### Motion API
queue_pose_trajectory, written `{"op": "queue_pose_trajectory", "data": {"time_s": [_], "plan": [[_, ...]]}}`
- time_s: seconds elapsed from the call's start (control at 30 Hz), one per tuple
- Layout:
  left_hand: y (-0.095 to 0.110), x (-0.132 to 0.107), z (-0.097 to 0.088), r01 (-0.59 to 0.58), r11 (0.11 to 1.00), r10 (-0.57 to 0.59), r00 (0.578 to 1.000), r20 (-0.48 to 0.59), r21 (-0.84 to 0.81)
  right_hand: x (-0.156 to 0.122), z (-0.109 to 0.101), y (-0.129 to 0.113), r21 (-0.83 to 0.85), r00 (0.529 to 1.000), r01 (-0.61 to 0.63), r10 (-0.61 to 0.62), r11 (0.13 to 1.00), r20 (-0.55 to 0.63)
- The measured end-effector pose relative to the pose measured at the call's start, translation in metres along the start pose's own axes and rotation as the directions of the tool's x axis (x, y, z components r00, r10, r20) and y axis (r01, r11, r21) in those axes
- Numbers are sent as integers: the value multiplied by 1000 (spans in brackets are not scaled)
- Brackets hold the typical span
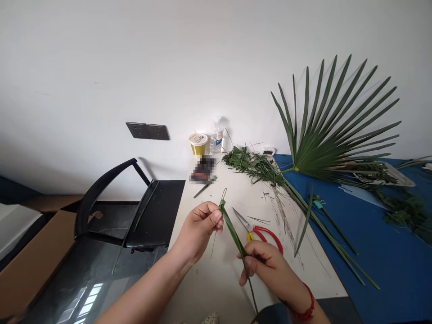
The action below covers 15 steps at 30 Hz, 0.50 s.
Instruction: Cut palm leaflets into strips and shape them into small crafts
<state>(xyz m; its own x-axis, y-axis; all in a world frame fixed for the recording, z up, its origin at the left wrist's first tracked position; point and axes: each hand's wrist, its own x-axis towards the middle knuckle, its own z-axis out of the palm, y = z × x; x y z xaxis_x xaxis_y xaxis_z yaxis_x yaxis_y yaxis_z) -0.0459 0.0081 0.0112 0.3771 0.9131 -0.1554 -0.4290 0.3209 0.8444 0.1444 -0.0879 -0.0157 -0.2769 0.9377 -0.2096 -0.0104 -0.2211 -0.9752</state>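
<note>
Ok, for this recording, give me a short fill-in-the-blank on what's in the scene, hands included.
The left hand and right hand both pinch a narrow ____ palm leaf strip.
The bracelet on the right wrist is ____.
The pruning shears lie with their blades ____.
The large fan palm frond sits over a ____ tabletop.

Missing words: green; red; open; blue.

Single head-worn view, facing forward and down, close above left hand point(199, 227) and right hand point(259, 265); white wall point(101, 67) beyond.
</note>
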Motion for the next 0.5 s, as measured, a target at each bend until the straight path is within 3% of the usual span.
{"op": "queue_pose_trajectory", "data": {"time_s": [0.1, 0.23, 0.4, 0.5], "plan": [[0, 1, 0, -155, 978, 165, 984, -63, 140, -2, 10, 3, -29, 998, -43, 44, 999, 36], [0, -1, -3, -304, 891, 358, 927, -113, 336, -12, 14, 15, -7, 993, -82, 82, 997, 87], [-5, -4, -3, -331, 803, 450, 882, -139, 496, -24, 5, 26, -101, 989, -50, 63, 994, 136], [-9, -4, -2, -307, 811, 439, 882, -172, 497, -25, -1, 26, -137, 991, -25, 43, 990, 127]]}}
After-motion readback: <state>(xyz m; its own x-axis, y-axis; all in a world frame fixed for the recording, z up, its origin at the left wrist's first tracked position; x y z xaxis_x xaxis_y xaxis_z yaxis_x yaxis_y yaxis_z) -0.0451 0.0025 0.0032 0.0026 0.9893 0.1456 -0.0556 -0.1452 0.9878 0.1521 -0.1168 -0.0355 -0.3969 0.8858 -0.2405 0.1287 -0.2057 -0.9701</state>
